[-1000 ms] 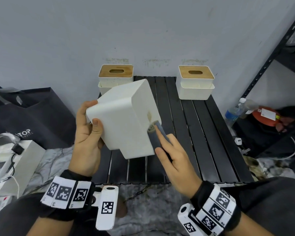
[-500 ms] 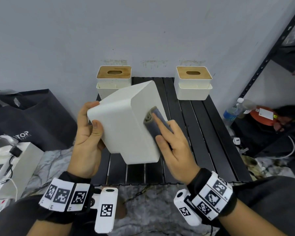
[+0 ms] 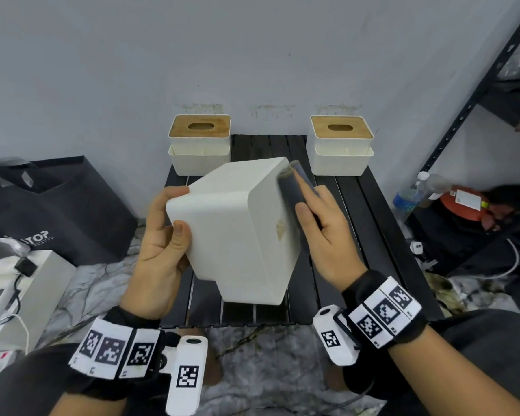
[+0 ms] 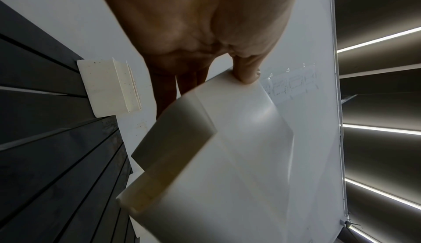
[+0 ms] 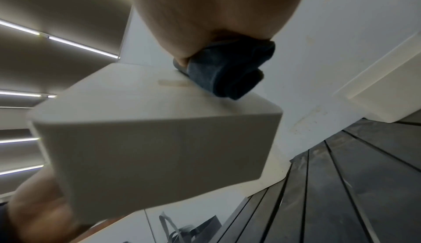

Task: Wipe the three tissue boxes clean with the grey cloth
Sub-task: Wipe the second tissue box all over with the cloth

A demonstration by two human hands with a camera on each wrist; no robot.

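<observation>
A white tissue box [image 3: 234, 229] is held tilted above the black slatted table [image 3: 351, 235]. My left hand [image 3: 165, 232] grips its left end, with the thumb [image 4: 247, 74] on the near face. My right hand [image 3: 315, 211] holds a folded grey cloth [image 3: 291, 187] and presses it against the box's right face, close to the far upper corner. In the right wrist view the cloth [image 5: 227, 72] lies on the box [image 5: 154, 147] beside a small pale mark. Two more tissue boxes with wooden lids stand by the wall, one at the back left [image 3: 199, 145] and one at the back right [image 3: 341, 145].
A black bag [image 3: 57, 205] and a white carton with cables [image 3: 18, 283] sit on the floor to the left. To the right are a water bottle [image 3: 409, 196], a red object [image 3: 463, 205] and a black shelf rack [image 3: 475, 94]. The grey wall stands right behind the table.
My right hand has slid the cloth up the box's right face, from near the lower edge to the far upper corner. The left hand keeps the same grip.
</observation>
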